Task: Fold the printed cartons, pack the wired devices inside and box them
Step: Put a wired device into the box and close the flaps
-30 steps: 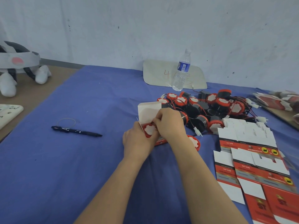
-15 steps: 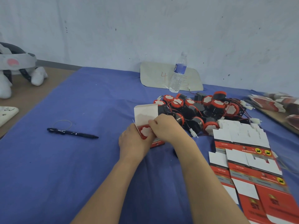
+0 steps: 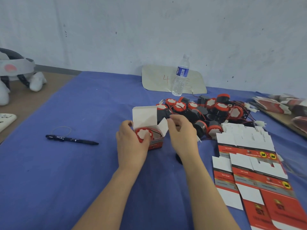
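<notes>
Left grip (image 3: 131, 143) clasps upright carton (image 3: 156, 144), device (image 3: 143, 134) face-up inside; right grip (image 3: 181, 131) pinches side flap (image 3: 163, 129).

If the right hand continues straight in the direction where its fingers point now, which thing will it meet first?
Most likely the white side flap of the open carton, which stands just ahead of the fingertips of the right hand. Depth is unclear from this single view.

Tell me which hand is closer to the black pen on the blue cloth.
Left. The left hand grips the open carton on the side facing the pen; the right hand is past the carton, at its far flap, farther from the pen.
</notes>
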The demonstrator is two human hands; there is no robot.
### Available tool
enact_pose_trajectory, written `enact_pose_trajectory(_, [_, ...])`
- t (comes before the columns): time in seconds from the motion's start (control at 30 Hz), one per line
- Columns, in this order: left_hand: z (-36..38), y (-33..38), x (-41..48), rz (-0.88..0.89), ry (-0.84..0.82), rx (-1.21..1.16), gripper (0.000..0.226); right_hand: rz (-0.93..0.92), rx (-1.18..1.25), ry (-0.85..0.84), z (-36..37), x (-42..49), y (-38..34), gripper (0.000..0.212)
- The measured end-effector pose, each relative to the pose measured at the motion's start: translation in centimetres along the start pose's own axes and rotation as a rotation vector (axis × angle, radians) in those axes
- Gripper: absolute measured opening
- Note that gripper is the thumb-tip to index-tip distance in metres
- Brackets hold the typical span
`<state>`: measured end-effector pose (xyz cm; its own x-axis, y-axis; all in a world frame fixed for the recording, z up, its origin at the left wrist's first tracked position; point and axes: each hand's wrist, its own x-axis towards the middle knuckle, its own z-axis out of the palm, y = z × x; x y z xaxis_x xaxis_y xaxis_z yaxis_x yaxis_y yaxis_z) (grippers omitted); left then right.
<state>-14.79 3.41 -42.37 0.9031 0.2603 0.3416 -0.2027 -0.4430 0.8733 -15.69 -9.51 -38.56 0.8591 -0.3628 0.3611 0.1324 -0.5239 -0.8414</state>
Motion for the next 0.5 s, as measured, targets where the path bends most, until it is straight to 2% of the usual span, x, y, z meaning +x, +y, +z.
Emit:
enact_pose_trajectory(0.1, [0.2,-0.4,-0.2,0.101,-0.033,0.022,0.049,-0.03,0.054,-0.12,0.6,-0.6,-0.1,0.02])
enact_pose_trajectory(0.2, [0.5,-0.4,-0.3,0.196,-0.167,0.04,0.034,-0.077,-0.117,-0.196,0.8,-0.8,-0.2,0.023])
enact_pose_trajectory(0.3, [0.5,-0.4,-0.2,0.133,-0.213,-0.112,0.031,-0.087,-0.187,-0.196,0.7,-0.7,-0.1,0.022])
enact_pose_trajectory(0.37, [0.3,-0.3,0.0,0.082,-0.228,-0.091,0.026,-0.088,-0.239,-0.189,0.8,-0.6,0.0,0.023])
enact_pose_trajectory(0.43, [0.3,-0.5,0.2,0.031,-0.227,-0.128,0.029,-0.1,-0.352,-0.178,1.3,-0.7,0.0,0.034])
enact_pose_trajectory(0.5, [0.1,-0.4,0.3,-0.04,-0.228,-0.258,0.043,-0.098,-0.407,-0.152,1.5,-0.6,0.0,0.056])
